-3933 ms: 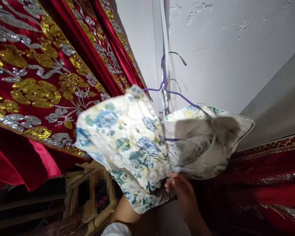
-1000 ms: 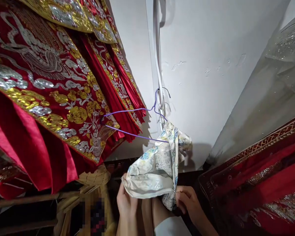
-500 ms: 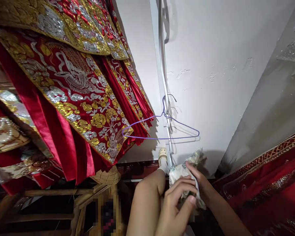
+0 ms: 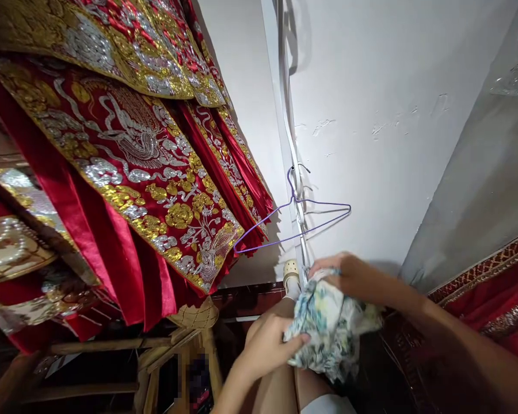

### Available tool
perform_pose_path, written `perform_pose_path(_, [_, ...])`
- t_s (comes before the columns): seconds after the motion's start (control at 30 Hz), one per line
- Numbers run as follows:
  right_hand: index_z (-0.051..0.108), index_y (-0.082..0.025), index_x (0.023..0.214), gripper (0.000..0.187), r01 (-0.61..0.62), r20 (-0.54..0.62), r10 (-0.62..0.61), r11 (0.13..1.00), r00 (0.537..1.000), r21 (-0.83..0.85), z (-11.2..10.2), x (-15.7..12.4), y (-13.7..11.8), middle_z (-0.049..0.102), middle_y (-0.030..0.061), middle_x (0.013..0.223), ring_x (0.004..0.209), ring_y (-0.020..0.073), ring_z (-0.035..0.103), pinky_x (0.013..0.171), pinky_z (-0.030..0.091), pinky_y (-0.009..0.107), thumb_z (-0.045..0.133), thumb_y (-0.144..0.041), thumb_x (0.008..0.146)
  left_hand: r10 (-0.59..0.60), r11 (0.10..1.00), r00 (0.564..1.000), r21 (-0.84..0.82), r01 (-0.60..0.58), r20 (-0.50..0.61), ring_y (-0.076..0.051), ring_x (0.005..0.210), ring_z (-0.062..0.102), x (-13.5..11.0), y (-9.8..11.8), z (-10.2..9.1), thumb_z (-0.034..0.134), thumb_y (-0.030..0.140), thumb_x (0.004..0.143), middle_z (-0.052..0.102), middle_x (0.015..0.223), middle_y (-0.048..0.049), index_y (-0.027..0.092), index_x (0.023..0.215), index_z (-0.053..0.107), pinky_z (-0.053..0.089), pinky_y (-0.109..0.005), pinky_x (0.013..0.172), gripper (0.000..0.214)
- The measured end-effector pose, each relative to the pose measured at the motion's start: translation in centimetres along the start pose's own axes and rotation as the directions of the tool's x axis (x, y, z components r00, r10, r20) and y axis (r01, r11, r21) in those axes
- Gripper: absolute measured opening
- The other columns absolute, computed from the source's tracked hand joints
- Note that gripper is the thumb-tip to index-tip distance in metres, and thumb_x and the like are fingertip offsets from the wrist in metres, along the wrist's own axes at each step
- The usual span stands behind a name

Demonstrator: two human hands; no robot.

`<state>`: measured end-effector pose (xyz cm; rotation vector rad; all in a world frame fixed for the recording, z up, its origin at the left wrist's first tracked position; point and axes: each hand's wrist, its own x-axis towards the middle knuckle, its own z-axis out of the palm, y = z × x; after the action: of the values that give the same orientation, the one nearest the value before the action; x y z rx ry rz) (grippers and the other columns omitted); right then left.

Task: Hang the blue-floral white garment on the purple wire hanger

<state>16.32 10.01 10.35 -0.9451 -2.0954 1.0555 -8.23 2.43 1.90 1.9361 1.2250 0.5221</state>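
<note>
Head view. Floral garment point(image 4: 322, 330), white with blue, green and yellow print, bunched up at lower centre of frame, above the person's bare legs. Left hand point(image 4: 271, 343) at its left edge: fingers closed on the cloth, thumb lying along the near face. Right hand point(image 4: 349, 276) at its upper edge: fingers curled over and gripping the fabric; tips partly hidden, some motion blur. Purple hanger point(image 4: 292, 194) at centre of frame, above and apart from both hands, tilted, its hook at a white strap point(image 4: 293, 138) running down the pale wall point(image 4: 371, 69). Upper left: red robe point(image 4: 129, 184) with gold and silver embroidery. Beige perforated shoe point(image 4: 290, 268) just left of the garment's top. Second red garment point(image 4: 496, 299) at lower right edge.
</note>
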Motion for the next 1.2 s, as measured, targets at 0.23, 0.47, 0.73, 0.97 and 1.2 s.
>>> perform_pose_path(0.23, [0.059, -0.024, 0.143, 0.054, -0.197, -0.368, 0.015, 0.865, 0.93, -0.462, -1.9, 6.8, 6.1, 0.077, 0.0071, 0.09, 0.075, 0.0255, 0.067, 0.067, 0.044, 0.029, 0.054, -0.033, 0.09, -0.164, 0.918, 0.977, 0.342, 0.202, -0.137, -0.024, 0.071, 0.064, -4.1, -0.9, -7.3, 0.05, 0.04, 0.095, 0.073, 0.078, -0.0076, 0.019, 0.083, 0.07, 0.04, -0.028, 0.067, 0.031])
perform_pose_path(0.47, [0.071, -0.027, 0.125, 0.044, -0.152, -0.287, 0.004, 0.856, 0.958, -0.494, -2.4, 3.6, 9.1, 0.08, 0.005, 0.097, 0.084, 0.0272, 0.071, 0.069, 0.047, 0.03, 0.045, -0.029, 0.09, -0.25, 0.819, 0.959, 0.5, 0.282, -0.132, -0.036, 0.087, 0.071, -1.5, 0.1, -8.3, 0.07, 0.037, 0.078, 0.077, 0.082, -0.0109, 0.024, 0.07, 0.07, 0.045, -0.043, 0.089, 0.015])
perform_pose_path(0.73, [0.071, -0.024, 0.114, 0.038, 0.01, -0.307, -0.145, 0.915, 0.941, -0.403, -4.5, -1.8, 9.0, 0.079, 0.0077, 0.1, 0.071, 0.0235, 0.069, 0.064, 0.048, 0.03, 0.043, -0.042, 0.097, 0.008, 0.863, 0.923, 0.469, 0.188, -0.384, -0.034, 0.096, 0.069, 2.6, 1.2, -11.0, 0.063, 0.016, 0.074, 0.075, 0.092, -0.0148, 0.021, 0.071, 0.065, 0.049, -0.043, 0.092, 0.006])
perform_pose_path(0.97, [0.076, -0.023, 0.104, 0.035, 0.069, -0.293, -0.153, 0.958, 0.944, -0.28, -2.7, -1.7, 7.1, 0.079, 0.0062, 0.102, 0.086, 0.026, 0.072, 0.072, 0.05, 0.03, 0.048, -0.04, 0.093, 0.321, 0.937, 0.819, 0.034, -0.347, -0.475, -0.035, 0.137, 0.052, 4.2, 5.1, -11.1, 0.068, 0.015, 0.075, 0.065, 0.138, -0.0139, 0.02, 0.076, 0.069, 0.033, -0.044, 0.119, 0.005])
perform_pose_path(1.2, [0.061, -0.026, 0.144, 0.058, -0.193, -0.564, -0.081, 0.892, 0.822, -0.408, -4.2, -1.4, 7.4, 0.077, 0.0054, 0.083, 0.047, 0.0173, 0.052, 0.053, 0.041, 0.03, 0.054, -0.042, 0.089, 0.076, 0.839, 0.893, -0.456, -0.297, -0.443, -0.02, 0.067, 0.069, 6.9, 3.6, -13.5, 0.077, 0.02, 0.066, 0.077, 0.08, -0.0072, 0.016, 0.103, 0.077, 0.053, -0.028, 0.063, 0.037])
